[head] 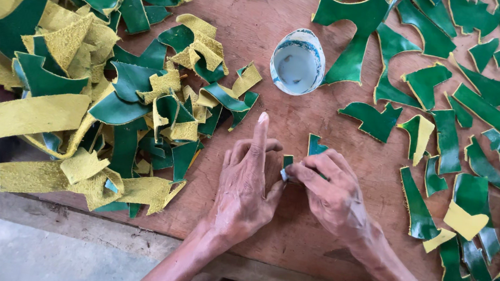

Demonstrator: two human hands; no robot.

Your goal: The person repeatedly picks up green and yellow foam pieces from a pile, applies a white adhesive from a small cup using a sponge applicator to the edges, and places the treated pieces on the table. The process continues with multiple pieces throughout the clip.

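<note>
left hand point(246, 188) flat, index out, pinning small green scrap point(287, 161) near table's point(290, 233) front edge | right hand point(332, 191) pinches same scrap, small white bit at fingertips | cup point(298, 61) behind | advice: press firmly, work slowly

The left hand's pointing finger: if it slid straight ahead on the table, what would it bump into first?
Probably the small round cup. The left hand points its index finger up the bare wooden table, slightly rightward, with nothing between. It might just miss on the cup's left side.
</note>
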